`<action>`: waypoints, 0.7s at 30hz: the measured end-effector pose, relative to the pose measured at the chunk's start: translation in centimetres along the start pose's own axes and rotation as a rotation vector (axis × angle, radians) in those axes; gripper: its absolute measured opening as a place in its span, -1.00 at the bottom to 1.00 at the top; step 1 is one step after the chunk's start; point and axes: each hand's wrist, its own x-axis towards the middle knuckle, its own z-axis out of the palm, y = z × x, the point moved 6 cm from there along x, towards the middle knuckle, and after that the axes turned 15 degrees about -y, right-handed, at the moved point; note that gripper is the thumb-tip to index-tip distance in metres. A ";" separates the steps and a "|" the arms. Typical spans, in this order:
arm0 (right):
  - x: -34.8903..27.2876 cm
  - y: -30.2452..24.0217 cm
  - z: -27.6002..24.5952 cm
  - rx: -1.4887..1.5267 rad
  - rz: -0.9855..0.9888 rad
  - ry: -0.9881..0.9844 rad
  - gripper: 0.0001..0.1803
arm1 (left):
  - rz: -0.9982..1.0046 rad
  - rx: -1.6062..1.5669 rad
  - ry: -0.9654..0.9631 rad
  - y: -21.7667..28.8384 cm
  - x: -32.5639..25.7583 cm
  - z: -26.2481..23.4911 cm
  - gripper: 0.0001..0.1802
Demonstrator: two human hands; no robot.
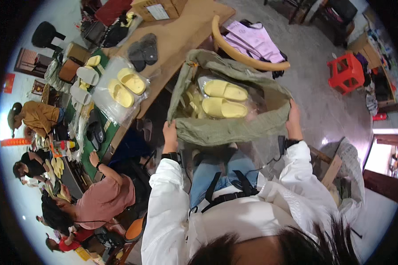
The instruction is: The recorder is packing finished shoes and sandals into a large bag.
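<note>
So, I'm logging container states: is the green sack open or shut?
Open: the left hand and right hand hold the green sack spread wide, and yellow slippers show inside.

We've got our L arm [164, 190] & R arm [306, 172] reaching fwd, well apart, both angled slightly inward. Our L hand [170, 133] is curled in a grip; our R hand [294, 119] grips too, a bit farther fwd. L wrist [170, 148] & R wrist [295, 134] look approx. straight; some fingers are hidden.
</note>
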 end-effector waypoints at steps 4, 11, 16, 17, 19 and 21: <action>-5.8 -3.5 5.8 -1.210 -0.414 0.483 -0.44 | 0.031 -0.231 -0.116 0.8 -1.0 1.1 -0.70; -15.2 12.6 28.1 -1.703 -0.367 -0.748 -0.11 | 0.154 -0.272 -0.378 -0.1 -0.4 1.0 -0.41; -14.7 22.6 28.9 -1.918 0.031 -0.650 -0.13 | 0.286 0.160 -0.611 -1.5 -2.6 -5.4 -0.21; -15.0 22.9 29.3 -1.930 0.057 -0.528 -0.14 | 0.384 0.290 -0.542 -3.8 -2.5 -8.0 -0.32; -17.6 21.4 33.9 -1.983 -0.195 -0.578 -0.15 | 0.540 0.647 -0.512 -9.9 -2.4 -12.6 -0.59; -20.9 19.1 39.1 -1.915 -0.593 -0.663 -0.18 | 0.126 0.886 -0.759 -14.8 -3.1 -15.6 -0.65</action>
